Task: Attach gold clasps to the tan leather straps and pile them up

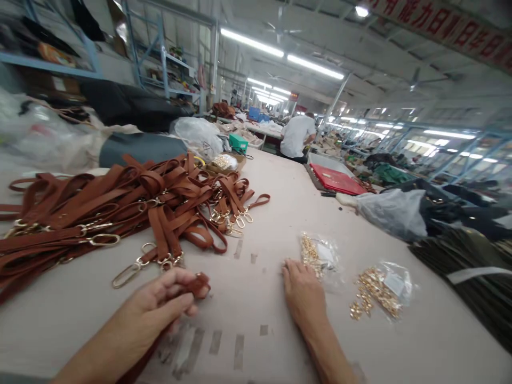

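Observation:
My left hand (pixel 168 301) is closed around a brown leather strap (pixel 200 282), whose end pokes out past the fingers while the rest trails down toward the near edge. Over on the right, my right hand (pixel 302 290) rests low at the side of a clear bag of small gold metal fittings (pixel 314 256). Its fingertips touch or come very near the bag, and what they may pinch is hidden. A second bag of gold fittings (pixel 380 290) lies further right, with several loose pieces spilled beside it. Many brown straps with gold clasps (pixel 168 197) are heaped at the left.
Strips of tape (pixel 239 352) stick to the pale tabletop (pixel 276 213). A red folder-like item (pixel 338 178) lies in a tray at the back right. Stacked dark material (pixel 460 272) sits along the right edge. A green box (pixel 238 143) and a co-worker in white (pixel 298 136) are further back.

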Demonstrator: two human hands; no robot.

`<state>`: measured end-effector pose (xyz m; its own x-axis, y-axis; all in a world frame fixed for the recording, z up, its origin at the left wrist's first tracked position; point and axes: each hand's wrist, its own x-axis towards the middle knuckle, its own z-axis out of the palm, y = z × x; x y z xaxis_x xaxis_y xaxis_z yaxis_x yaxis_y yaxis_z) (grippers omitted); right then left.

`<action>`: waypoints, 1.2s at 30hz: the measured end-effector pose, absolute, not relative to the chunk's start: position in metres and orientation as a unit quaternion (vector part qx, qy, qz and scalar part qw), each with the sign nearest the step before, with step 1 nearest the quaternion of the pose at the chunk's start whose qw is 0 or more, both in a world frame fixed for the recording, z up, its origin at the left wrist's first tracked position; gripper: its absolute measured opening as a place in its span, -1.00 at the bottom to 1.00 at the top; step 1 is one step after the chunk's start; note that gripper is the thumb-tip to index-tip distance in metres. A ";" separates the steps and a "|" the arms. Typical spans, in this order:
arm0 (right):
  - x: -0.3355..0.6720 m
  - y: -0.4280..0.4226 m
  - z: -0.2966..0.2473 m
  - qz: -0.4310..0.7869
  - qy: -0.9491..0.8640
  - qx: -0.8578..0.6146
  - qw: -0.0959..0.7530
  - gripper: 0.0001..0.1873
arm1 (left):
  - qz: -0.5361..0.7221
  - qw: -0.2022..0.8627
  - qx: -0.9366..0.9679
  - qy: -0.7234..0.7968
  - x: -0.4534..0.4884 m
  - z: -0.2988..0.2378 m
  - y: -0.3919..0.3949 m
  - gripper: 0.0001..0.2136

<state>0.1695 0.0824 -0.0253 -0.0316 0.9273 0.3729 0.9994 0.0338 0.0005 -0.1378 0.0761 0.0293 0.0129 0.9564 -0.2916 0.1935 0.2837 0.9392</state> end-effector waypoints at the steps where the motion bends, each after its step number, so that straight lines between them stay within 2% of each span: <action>1: 0.169 0.088 -0.025 -0.134 -0.703 -0.686 0.136 -0.73 | 0.351 0.578 0.477 0.561 -0.130 0.030 0.073 -0.74; 3: 0.169 0.096 -0.024 -0.136 -0.697 -0.691 0.135 -0.77 | 0.337 0.643 0.468 0.504 -0.119 0.030 0.069 -0.74; 9: 0.169 0.109 -0.024 -0.118 -0.694 -0.697 0.135 -0.74 | 0.328 0.697 0.442 0.460 -0.104 0.023 0.065 -0.72; 13: 0.174 0.107 -0.024 -0.078 -0.705 -0.683 0.177 -0.72 | 0.304 0.715 0.431 0.459 -0.095 0.017 0.061 -0.73; 19: 0.178 0.074 -0.021 0.009 -0.685 -0.659 0.312 -0.72 | 0.272 0.710 0.475 0.442 -0.077 0.014 0.050 -0.77; 21: 0.172 0.055 -0.021 0.095 -0.625 -0.668 0.393 -0.69 | 0.267 0.712 0.483 0.434 -0.070 0.012 0.047 -0.78; 24: 0.156 0.026 -0.018 0.294 -0.471 -0.642 0.529 -0.67 | 0.260 0.716 0.497 0.416 -0.060 0.008 0.042 -0.78; 27: 0.137 0.002 -0.014 0.376 -0.413 -0.577 0.596 -0.76 | 0.246 0.720 0.501 0.412 -0.051 0.007 0.035 -0.77; 31: 0.114 -0.019 -0.009 0.422 -0.403 -0.524 0.620 -0.85 | 0.247 0.717 0.522 0.390 -0.045 0.011 0.024 -0.79; 36: 0.112 -0.027 -0.013 0.423 -0.454 -0.517 0.590 -0.91 | 0.252 0.679 0.577 0.377 -0.044 0.019 0.015 -0.81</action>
